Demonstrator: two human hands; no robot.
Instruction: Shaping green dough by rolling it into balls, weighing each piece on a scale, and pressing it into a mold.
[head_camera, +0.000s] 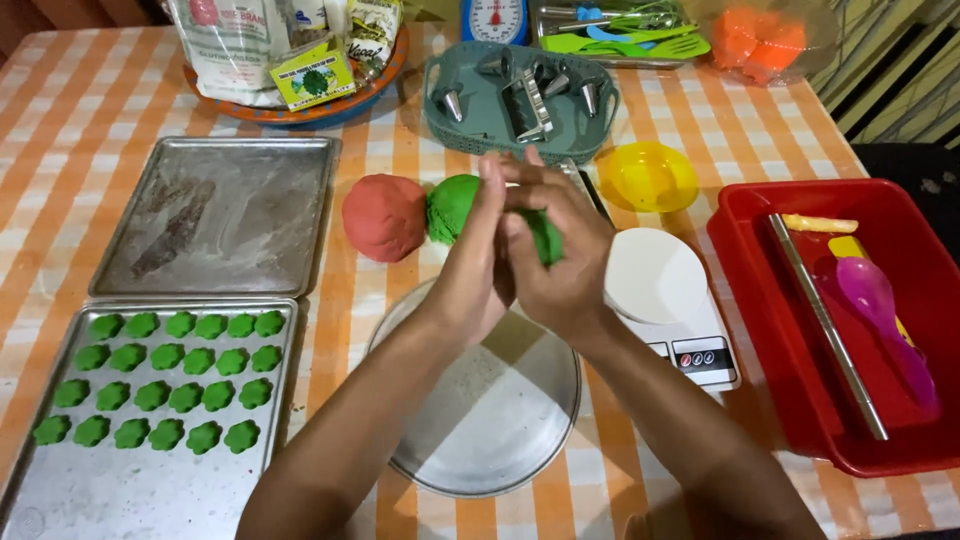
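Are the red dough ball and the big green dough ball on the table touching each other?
Cannot tell. In the head view the red dough ball and the green dough ball sit side by side, edges meeting near a shadowed seam, with no plain gap or contact visible.

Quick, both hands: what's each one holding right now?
Left hand: closed around the green dough piece, pressed against the right.
Right hand: closed on the same green dough piece.
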